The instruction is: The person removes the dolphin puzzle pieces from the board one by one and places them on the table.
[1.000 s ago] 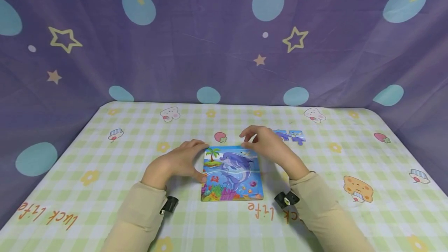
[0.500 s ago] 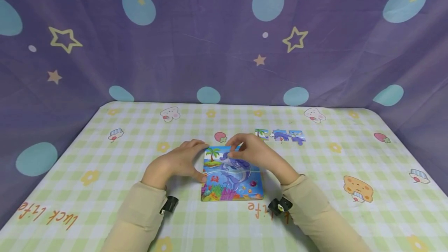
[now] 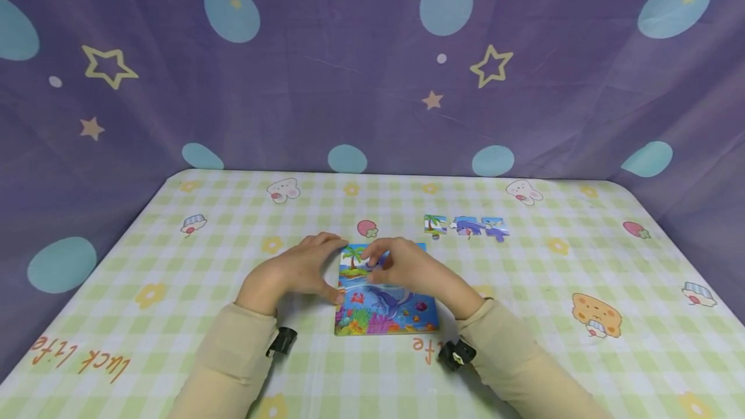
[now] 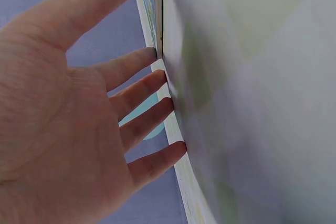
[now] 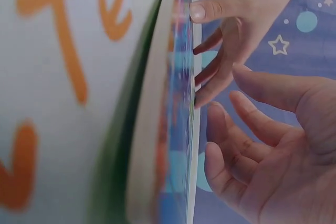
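Observation:
A flat square board (image 3: 378, 319) with a dolphin, palm tree and coral picture lies on the table in the head view. My left hand (image 3: 293, 270) is at its left side, thumb and index finger touching the edge near the far corner and lower down. Those fingers look straight and spread in the left wrist view. My right hand (image 3: 410, 270) hovers over the upper middle of the board, hiding much of the dolphin. In the right wrist view its thumb and fingers stand apart, nothing visible between them, just off the picture surface.
Beyond the board to the right lie a palm tree puzzle piece (image 3: 435, 224), a dolphin puzzle piece (image 3: 467, 226) and another blue-purple puzzle piece (image 3: 495, 228) in a row. A checked tablecloth (image 3: 611, 264) covers the table. A purple curtain (image 3: 372, 83) hangs behind.
My right hand has moved left and nearer, from the board's far right corner to above its upper middle, uncovering the palm tree piece. The left hand and board stay put.

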`<state>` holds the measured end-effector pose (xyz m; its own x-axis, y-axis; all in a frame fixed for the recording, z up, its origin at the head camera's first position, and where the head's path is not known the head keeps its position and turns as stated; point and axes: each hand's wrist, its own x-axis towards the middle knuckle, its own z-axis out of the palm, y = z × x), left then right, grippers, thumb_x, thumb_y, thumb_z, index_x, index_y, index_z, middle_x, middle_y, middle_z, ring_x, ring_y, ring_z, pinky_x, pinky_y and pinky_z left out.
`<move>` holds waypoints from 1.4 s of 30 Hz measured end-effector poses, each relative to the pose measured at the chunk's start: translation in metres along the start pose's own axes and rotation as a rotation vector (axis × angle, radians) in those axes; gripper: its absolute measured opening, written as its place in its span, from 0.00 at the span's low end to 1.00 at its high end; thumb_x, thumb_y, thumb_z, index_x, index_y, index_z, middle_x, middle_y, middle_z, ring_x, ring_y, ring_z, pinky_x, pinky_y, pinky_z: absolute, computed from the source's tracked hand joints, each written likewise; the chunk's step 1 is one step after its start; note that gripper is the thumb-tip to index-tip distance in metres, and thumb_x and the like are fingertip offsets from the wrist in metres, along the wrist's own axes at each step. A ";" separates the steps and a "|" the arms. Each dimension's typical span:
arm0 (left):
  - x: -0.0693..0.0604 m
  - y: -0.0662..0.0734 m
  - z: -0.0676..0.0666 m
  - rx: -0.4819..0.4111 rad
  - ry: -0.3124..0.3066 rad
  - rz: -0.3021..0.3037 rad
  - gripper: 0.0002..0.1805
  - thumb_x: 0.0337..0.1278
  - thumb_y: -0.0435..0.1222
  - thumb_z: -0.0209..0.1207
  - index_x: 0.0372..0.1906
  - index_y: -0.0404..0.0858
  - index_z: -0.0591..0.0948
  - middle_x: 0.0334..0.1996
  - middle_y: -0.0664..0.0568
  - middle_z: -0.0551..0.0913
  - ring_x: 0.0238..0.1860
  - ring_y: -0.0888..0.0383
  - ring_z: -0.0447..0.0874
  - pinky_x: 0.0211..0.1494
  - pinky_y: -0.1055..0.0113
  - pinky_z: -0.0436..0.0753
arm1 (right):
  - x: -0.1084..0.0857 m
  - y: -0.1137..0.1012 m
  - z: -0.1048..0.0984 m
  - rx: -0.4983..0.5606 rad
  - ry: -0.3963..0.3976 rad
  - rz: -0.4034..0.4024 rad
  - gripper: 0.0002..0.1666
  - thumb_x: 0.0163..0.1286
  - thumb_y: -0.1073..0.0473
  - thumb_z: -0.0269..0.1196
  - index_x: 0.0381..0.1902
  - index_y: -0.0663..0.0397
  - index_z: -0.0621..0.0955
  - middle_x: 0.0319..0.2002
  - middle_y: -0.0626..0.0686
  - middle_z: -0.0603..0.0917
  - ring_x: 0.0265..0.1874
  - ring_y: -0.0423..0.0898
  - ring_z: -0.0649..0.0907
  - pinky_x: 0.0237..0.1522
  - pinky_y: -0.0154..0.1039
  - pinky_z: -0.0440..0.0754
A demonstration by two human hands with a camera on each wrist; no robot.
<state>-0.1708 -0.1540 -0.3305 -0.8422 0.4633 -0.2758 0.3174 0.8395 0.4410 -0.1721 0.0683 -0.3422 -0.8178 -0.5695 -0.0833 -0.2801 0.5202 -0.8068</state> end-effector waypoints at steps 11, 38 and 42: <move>0.000 -0.001 0.001 0.009 -0.001 -0.005 0.56 0.41 0.52 0.77 0.75 0.37 0.63 0.73 0.44 0.61 0.73 0.41 0.56 0.71 0.41 0.63 | -0.002 -0.005 0.008 -0.115 -0.034 0.059 0.19 0.63 0.65 0.70 0.52 0.58 0.82 0.42 0.50 0.82 0.39 0.44 0.81 0.44 0.40 0.82; -0.001 -0.001 0.000 0.000 0.004 0.012 0.54 0.42 0.50 0.77 0.74 0.35 0.63 0.71 0.42 0.62 0.72 0.40 0.57 0.70 0.42 0.64 | 0.010 -0.006 0.009 -0.259 -0.116 0.098 0.19 0.59 0.66 0.73 0.47 0.56 0.82 0.35 0.49 0.79 0.35 0.44 0.77 0.43 0.42 0.79; -0.001 0.000 0.000 -0.001 0.006 0.011 0.54 0.42 0.49 0.77 0.73 0.35 0.64 0.71 0.42 0.63 0.72 0.40 0.57 0.70 0.42 0.64 | 0.008 -0.005 0.009 -0.240 -0.109 0.072 0.17 0.60 0.67 0.72 0.47 0.57 0.80 0.35 0.50 0.78 0.35 0.44 0.76 0.41 0.42 0.78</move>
<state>-0.1701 -0.1540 -0.3307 -0.8411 0.4709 -0.2660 0.3262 0.8340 0.4450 -0.1730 0.0555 -0.3436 -0.7846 -0.5839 -0.2086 -0.3448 0.6904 -0.6360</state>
